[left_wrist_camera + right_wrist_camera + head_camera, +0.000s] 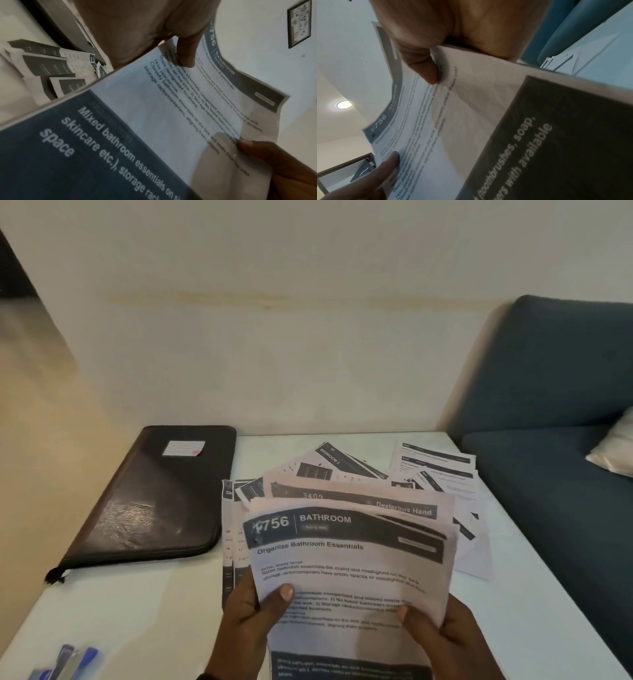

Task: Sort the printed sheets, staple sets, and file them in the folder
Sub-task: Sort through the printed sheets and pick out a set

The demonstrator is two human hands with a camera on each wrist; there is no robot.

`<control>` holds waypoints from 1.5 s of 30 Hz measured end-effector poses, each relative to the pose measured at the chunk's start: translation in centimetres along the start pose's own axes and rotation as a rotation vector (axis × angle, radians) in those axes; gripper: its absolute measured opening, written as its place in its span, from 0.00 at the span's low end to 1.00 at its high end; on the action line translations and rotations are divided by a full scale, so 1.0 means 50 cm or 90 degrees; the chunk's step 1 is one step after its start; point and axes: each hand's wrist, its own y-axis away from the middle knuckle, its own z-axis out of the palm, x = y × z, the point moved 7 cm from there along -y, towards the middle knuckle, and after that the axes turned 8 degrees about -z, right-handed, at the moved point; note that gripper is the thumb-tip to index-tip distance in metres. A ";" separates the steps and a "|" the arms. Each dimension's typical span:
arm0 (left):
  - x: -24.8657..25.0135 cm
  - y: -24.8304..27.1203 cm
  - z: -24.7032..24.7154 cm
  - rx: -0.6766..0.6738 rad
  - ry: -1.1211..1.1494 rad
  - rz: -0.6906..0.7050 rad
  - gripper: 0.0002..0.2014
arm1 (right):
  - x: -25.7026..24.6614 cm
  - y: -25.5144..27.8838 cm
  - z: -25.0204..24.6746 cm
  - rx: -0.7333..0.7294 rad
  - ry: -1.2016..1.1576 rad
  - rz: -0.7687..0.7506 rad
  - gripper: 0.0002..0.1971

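Stack of printed sheets [349,570] was held up over table [144,611], "BATHROOM" page on top. Left hand [251,611] pinched lower left edge, thumb on front. Right hand [442,635] pinched lower right edge, same way. Loose sheets [435,470] lay spread just behind, closed black folder [154,498] off to left, pens [68,660] near front corner.

I'm seeing bare table [144,611] lying open front-left — the folder [154,501] is blocking far-left, scattered sheets [435,474] are crowding the middle, the stapler [68,662] is sitting near-left.
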 end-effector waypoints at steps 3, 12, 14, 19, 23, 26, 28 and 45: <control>0.010 0.001 -0.003 0.020 -0.037 0.028 0.22 | -0.010 -0.005 0.001 0.051 -0.004 -0.032 0.15; 0.118 0.059 0.039 0.109 -0.148 0.235 0.14 | -0.051 0.005 -0.002 0.191 -0.025 -0.176 0.18; 0.114 0.060 0.040 0.096 -0.141 0.235 0.20 | -0.063 0.005 0.001 0.171 -0.051 -0.195 0.25; 0.103 0.055 0.039 0.084 -0.147 0.200 0.22 | -0.105 0.007 0.008 0.107 -0.067 -0.267 0.33; 0.137 0.067 0.050 0.039 -0.126 0.229 0.15 | -0.125 0.012 0.002 0.123 -0.089 -0.299 0.29; 0.157 0.076 0.065 -0.013 -0.122 0.249 0.21 | -0.148 0.021 -0.008 0.117 -0.080 -0.356 0.29; 0.139 0.070 0.075 -0.047 -0.119 0.206 0.28 | -0.130 0.021 -0.014 0.091 -0.073 -0.347 0.28; 0.016 0.025 0.029 0.113 -0.057 0.021 0.03 | 0.047 -0.020 -0.004 -0.002 0.084 -0.019 0.03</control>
